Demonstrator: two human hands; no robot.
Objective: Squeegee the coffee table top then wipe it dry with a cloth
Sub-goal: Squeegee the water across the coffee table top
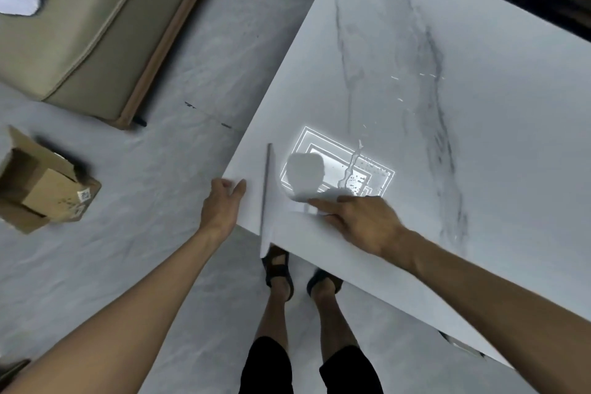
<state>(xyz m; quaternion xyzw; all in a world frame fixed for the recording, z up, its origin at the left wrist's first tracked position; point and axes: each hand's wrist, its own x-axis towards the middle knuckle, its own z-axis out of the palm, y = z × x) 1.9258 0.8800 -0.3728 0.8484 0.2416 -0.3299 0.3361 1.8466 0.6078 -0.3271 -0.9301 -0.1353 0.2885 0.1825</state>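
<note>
Grips squeegee (266, 195) handle in right hand (364, 224) at coffee table (479, 169) near corner. Rests left hand (222, 205), fingers loose and holding nothing, on left edge. Blade's long axis along that edge, just left of right fingers. Farther in, streaked water (348, 169).

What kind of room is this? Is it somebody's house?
Probably a living room in a home. There is a low marble-look coffee table, wet, with a squeegee on it, a beige sofa nearby, and an open cardboard box on the floor.
</note>
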